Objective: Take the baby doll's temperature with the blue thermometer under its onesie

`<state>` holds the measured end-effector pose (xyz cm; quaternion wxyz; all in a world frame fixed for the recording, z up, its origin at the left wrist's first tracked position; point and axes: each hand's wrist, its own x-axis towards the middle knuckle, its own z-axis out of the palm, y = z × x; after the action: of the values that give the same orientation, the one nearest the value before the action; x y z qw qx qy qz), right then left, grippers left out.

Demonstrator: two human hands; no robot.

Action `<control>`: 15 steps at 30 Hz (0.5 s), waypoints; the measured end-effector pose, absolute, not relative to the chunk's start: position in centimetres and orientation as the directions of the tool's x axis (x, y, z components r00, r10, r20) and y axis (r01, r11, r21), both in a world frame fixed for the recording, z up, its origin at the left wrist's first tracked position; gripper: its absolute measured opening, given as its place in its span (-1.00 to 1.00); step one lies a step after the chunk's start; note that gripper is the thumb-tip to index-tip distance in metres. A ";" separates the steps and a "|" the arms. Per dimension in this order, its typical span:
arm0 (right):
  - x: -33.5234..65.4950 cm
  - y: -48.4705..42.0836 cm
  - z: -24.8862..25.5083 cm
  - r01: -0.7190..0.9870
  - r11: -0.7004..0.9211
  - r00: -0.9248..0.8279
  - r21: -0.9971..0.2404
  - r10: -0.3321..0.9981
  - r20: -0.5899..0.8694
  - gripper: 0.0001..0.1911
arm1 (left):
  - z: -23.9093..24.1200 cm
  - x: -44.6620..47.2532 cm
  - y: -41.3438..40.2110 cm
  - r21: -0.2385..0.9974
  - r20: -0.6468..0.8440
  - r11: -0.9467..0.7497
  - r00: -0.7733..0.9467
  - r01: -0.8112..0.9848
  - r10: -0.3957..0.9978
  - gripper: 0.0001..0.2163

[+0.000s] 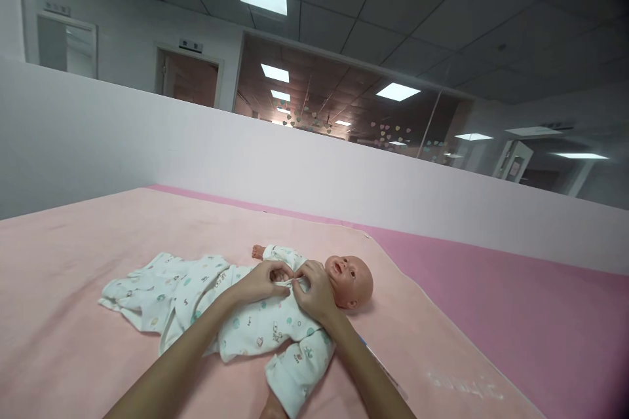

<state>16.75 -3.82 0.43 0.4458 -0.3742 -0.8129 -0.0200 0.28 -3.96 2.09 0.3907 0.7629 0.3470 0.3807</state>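
Observation:
A baby doll lies on its back on a light pink blanket, head to the right. It wears a white printed romper with small coloured figures. My left hand and my right hand meet on the doll's chest, just below its chin. Both pinch the romper's front edges together at the neckline, fingers curled closed on the fabric. One doll hand pokes out of the far sleeve. The near sleeve lies between my forearms.
The blanket covers a darker pink surface that reaches to the right. A white partition wall runs along the far edge. Behind it are doors, glass panels and ceiling lights.

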 end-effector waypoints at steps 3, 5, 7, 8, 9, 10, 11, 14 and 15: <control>16.7 -3.6 0.1 0.607 0.723 -0.291 -0.331 0.589 0.754 -0.92 | 2.1 0.3 -4.0 0.803 0.330 -0.493 0.439 0.335 0.835 -0.78; 16.8 -3.7 -0.1 0.598 0.725 -0.282 -0.343 0.591 0.756 -0.92 | 2.3 0.3 -4.2 0.763 0.344 -0.520 0.440 0.384 0.830 -0.79; 16.9 -3.9 -0.2 0.597 0.725 -0.282 -0.345 0.591 0.756 -0.92 | 2.4 0.3 -4.4 0.696 0.374 -0.568 0.454 0.439 0.809 -0.80; 16.9 -4.0 -0.3 0.600 0.724 -0.281 -0.341 0.590 0.757 -0.93 | 2.5 0.3 -4.6 0.653 0.393 -0.596 0.464 0.467 0.794 -0.80; 17.0 -4.1 -0.3 0.604 0.723 -0.281 -0.336 0.588 0.758 -0.93 | 2.5 0.3 -4.7 0.606 0.414 -0.623 0.472 0.494 0.778 -0.81; 17.0 -4.2 -0.4 0.609 0.720 -0.281 -0.332 0.587 0.759 -0.93 | 2.4 0.4 -4.8 0.558 0.436 -0.647 0.479 0.520 0.762 -0.81; 17.0 -4.2 -0.4 0.615 0.717 -0.280 -0.328 0.588 0.759 -0.93 | 2.3 0.4 -4.8 0.510 0.456 -0.665 0.484 0.546 0.747 -0.81; 16.9 -4.2 -0.5 0.632 0.708 -0.282 -0.316 0.590 0.757 -0.93 | 1.9 0.6 -4.7 0.384 0.498 -0.687 0.487 0.617 0.717 -0.82; 16.9 -4.2 -0.5 0.634 0.707 -0.284 -0.313 0.589 0.757 -0.92 | 1.7 0.6 -4.7 0.346 0.507 -0.688 0.490 0.638 0.709 -0.82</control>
<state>16.91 -4.18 -0.51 0.4609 -0.3817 -0.8008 -0.0241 0.62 -4.67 1.70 0.0558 0.8613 0.3911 0.3195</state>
